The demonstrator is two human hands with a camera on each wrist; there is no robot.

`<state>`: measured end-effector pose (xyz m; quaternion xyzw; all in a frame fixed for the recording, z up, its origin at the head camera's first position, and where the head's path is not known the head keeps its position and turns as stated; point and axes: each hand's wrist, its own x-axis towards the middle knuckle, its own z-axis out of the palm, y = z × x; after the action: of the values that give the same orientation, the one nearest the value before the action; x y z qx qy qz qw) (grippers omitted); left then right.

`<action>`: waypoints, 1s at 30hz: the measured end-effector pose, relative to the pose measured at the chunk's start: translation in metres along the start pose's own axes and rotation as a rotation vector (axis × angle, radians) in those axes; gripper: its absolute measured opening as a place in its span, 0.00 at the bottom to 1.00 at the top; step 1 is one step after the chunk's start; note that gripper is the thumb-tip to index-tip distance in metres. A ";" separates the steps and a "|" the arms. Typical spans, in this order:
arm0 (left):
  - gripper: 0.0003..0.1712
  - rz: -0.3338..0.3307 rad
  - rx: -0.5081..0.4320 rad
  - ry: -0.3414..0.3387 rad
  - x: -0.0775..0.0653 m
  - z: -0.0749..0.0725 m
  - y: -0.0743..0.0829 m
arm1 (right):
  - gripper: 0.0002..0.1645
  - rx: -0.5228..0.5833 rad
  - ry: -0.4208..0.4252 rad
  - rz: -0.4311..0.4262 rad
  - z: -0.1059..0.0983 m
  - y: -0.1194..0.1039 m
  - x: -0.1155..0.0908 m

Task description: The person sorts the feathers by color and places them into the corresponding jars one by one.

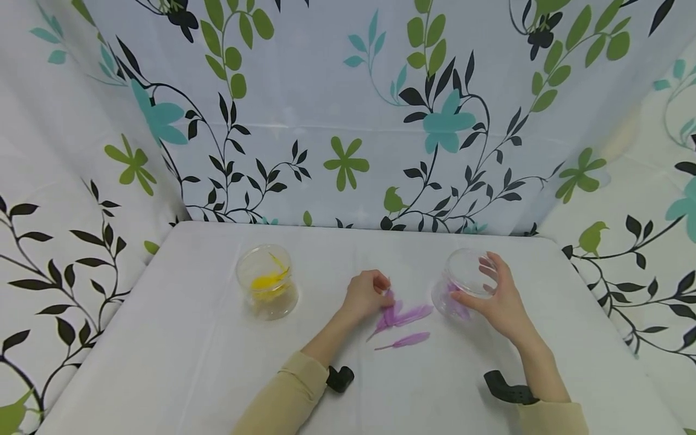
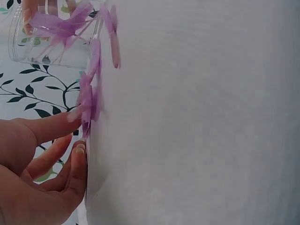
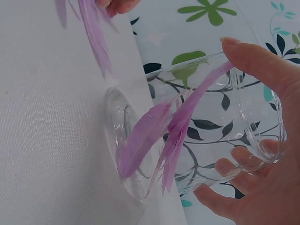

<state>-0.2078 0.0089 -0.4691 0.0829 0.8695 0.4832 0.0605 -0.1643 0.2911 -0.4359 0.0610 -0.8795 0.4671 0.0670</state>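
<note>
My left hand (image 1: 367, 296) is at the middle of the table, its curled fingertips at one end of a small bunch of purple feathers (image 1: 402, 317). In the left wrist view, a purple feather (image 2: 87, 101) lies at the thumb and fingertips. A single purple feather (image 1: 411, 340) lies apart, nearer the front. My right hand (image 1: 502, 299) grips a clear jar (image 1: 446, 302) near its rim, thumb on one side and fingers on the other. The jar stands on the table, and several purple feathers (image 3: 180, 126) lean inside it.
A second clear jar (image 1: 283, 311) holding yellow feathers (image 1: 269, 284) stands on the left of the white-covered table (image 1: 190, 338). Leaf-patterned curtains (image 1: 299, 109) hang behind the table and at both sides.
</note>
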 end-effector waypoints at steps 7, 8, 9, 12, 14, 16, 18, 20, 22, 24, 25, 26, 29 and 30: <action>0.11 0.008 0.041 0.029 -0.001 0.003 0.005 | 0.68 -0.012 0.000 0.015 -0.001 0.000 0.000; 0.11 0.006 0.046 0.032 -0.001 0.003 0.005 | 0.68 -0.015 0.000 0.017 -0.001 0.001 0.000; 0.11 0.004 0.049 0.034 -0.002 0.004 0.005 | 0.68 -0.016 0.000 0.019 -0.001 0.001 0.000; 0.11 0.004 0.073 0.048 -0.003 0.004 0.005 | 0.68 -0.015 -0.002 0.022 -0.002 0.001 0.000; 0.11 0.008 0.087 0.057 -0.004 0.003 0.005 | 0.68 -0.011 -0.001 0.019 -0.002 0.001 0.000; 0.11 0.014 0.099 0.060 -0.004 0.003 0.005 | 0.68 -0.007 0.001 0.013 -0.002 0.001 0.000; 0.10 0.017 0.104 0.056 -0.004 0.002 0.004 | 0.68 -0.001 0.004 0.007 -0.002 0.001 0.000; 0.09 0.004 0.093 0.042 -0.004 0.002 0.003 | 0.67 0.000 0.004 0.004 -0.001 0.001 0.000; 0.08 -0.005 0.075 0.027 -0.003 0.002 0.001 | 0.67 -0.001 0.002 0.004 -0.001 0.002 0.000; 0.07 -0.014 0.055 0.010 -0.002 0.001 0.000 | 0.67 -0.003 0.000 0.004 0.000 0.002 0.000; 0.06 -0.010 0.046 0.006 -0.001 0.000 -0.001 | 0.67 -0.006 -0.001 0.005 0.000 0.002 0.001; 0.05 -0.005 0.042 0.005 0.000 0.000 -0.002 | 0.67 -0.007 -0.001 0.006 0.000 0.002 0.001; 0.05 0.001 0.025 0.004 0.001 -0.002 -0.001 | 0.67 -0.010 -0.001 0.009 0.000 0.002 0.001; 0.05 0.001 0.018 0.008 0.001 -0.003 0.000 | 0.67 -0.010 0.000 0.010 0.000 0.002 0.001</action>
<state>-0.2096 0.0063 -0.4678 0.0820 0.8740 0.4757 0.0558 -0.1659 0.2919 -0.4374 0.0562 -0.8822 0.4630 0.0647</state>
